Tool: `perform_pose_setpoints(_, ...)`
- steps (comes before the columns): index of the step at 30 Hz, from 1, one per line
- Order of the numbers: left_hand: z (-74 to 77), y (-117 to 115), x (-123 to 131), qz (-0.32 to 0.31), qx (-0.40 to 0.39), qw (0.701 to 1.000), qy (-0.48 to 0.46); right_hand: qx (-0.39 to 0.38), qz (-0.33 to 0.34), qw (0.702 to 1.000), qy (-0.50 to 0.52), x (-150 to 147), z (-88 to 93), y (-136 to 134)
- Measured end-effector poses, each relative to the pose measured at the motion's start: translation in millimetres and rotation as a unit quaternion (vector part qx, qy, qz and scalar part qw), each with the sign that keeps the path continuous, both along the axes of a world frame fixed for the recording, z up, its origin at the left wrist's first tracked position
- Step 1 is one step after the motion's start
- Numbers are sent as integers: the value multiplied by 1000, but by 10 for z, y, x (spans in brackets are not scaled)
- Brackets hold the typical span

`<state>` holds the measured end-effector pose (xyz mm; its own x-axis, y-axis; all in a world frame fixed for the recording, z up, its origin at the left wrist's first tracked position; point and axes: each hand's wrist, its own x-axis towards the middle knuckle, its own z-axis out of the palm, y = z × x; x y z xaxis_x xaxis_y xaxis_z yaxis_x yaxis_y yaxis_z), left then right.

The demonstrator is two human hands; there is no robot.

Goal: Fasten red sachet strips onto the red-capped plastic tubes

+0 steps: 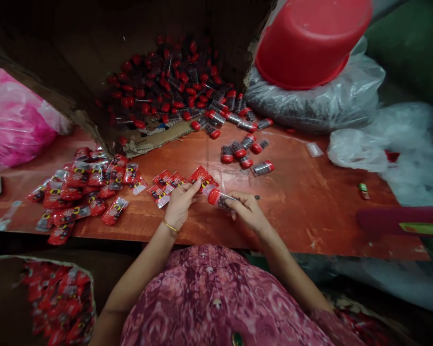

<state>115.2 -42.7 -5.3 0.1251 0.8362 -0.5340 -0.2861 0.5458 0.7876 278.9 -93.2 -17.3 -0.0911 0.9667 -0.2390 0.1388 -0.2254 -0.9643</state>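
Observation:
My left hand [179, 203] pinches a red printed packet [202, 178] at its near edge, just above the wooden table [303, 192]. My right hand [248, 209] grips a small clear tube with a red cap [218, 198], its cap end pointing toward the packet's opening. The two hands are close together at the table's front middle. A few more red packets [163, 187] lie just left of my left hand.
A heap of filled red packets [82, 187] lies at the left. A tipped cardboard box [159, 81] spills red-capped tubes [243, 149] onto the table. A red basin [310, 41] rests on plastic bags [317, 103] at the right. A container of packets [57, 298] sits below left.

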Motion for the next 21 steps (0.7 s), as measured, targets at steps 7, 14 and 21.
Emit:
perform_pose_setpoints(7,12,16,11,14,3,1000,5,1,-6,1000,12,-13,44,-82)
perform_pose_setpoints(14,-78,-4,36,4,61,995,75,37,28,999,-5,-22,111,-121)
perform_pose_setpoints(21,-139,2,-30,-29,155,970,184,73,14,995,-65,-23,37,-112)
